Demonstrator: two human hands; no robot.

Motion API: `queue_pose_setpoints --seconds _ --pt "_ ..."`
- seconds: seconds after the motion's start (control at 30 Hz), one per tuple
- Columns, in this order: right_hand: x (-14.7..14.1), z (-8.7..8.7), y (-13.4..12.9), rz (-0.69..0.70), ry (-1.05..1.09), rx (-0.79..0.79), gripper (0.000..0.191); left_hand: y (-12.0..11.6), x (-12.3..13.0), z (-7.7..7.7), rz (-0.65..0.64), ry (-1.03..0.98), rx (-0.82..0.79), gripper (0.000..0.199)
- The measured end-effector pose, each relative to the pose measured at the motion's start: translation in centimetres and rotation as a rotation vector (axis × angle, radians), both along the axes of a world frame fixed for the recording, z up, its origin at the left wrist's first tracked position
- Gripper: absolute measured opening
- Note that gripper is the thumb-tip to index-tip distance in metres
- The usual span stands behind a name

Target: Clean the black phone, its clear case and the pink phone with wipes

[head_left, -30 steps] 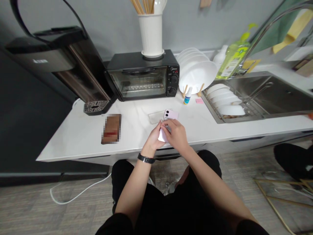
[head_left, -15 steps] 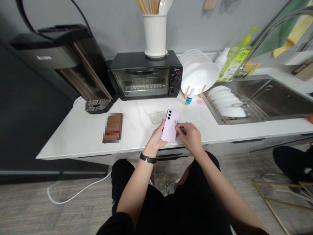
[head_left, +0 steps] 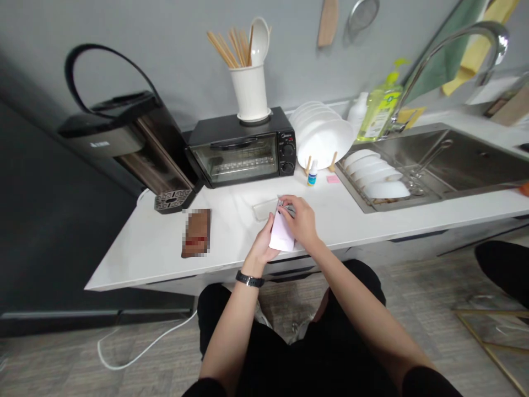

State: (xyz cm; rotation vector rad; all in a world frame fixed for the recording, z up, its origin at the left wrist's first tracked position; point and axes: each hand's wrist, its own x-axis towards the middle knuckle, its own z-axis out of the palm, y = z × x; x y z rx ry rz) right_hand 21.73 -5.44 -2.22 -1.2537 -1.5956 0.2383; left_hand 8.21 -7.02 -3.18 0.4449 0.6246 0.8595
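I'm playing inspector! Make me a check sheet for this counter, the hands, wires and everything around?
Surface: white counter, faintly veined
Job's things: pink phone in the hands; transparent case lying on the counter just beyond
Clutter: brown item, pixelated; small bottle; pink pad
Hands: left hand holds the phone; right hand covers part of its upper end, its grip unclear
Cables: white cable curving across the floor
Surroundings: toaster oven; upright plates; sink with bowls

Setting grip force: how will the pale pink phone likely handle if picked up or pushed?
The pale pink phone is probably stiff: its back looks flat, with no visible bend. That smooth-looking back may be slippery. Its slab shape should likely slide, not roll, if laid flat and pushed.
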Motion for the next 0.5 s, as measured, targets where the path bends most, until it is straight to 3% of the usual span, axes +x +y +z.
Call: queue_pose_setpoints --seconds 0.13,0.2,0.27,0.37,0.5 --pt "2.6 -0.7 0.2 -0.081 0.080 -0.015 0.032 -0.9 -0.4 0.8 -0.095 0.055 0.099 0.061" --pt "4.2 -1.1 0.3 -0.045 0.145 -0.030 0.037 -1.2 -0.4 1.2 -0.147 0.090 0.186 0.082" --pt "5.7 -1.5 0.4 0.045 0.226 -0.094 0.040 -1.1 -0.3 1.6 -0.216 0.140 0.253 0.090" --pt "7.0 -1.7 0.2 0.157 0.356 -0.212 0.045 -0.6 -0.4 2.0 -0.185 0.291 0.387 0.075" --pt "7.6 -1.7 -0.3 0.166 0.489 -0.232 0.048 -0.2 -0.9 2.1 0.097 0.617 0.594 0.037"
